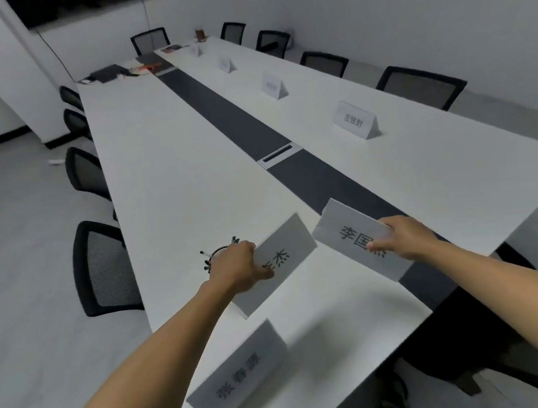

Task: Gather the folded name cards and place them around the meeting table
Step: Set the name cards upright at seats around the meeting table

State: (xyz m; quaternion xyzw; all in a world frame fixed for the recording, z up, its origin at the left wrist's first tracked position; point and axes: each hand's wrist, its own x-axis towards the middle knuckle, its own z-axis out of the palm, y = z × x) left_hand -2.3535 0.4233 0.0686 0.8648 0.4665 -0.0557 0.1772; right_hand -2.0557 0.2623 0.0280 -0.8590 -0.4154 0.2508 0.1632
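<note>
My left hand [239, 266] grips a folded white name card [287, 258] near the long white meeting table's [163, 169] near end. My right hand [402, 239] holds a second name card [348, 231] over the dark centre strip [228, 121]. A third name card [240, 375] stands on the table just below my left forearm. Several more name cards stand along the right side: one close [357, 120], one further [273, 85], one far [226, 63]. Whether the held cards touch the table I cannot tell.
A pen holder [218, 255] with pens sits just behind my left hand. Black mesh chairs line the left side [104, 269] and right side [422, 85]. A cable port [278, 154] sits in the strip. Dark items [108, 72] lie at the far end.
</note>
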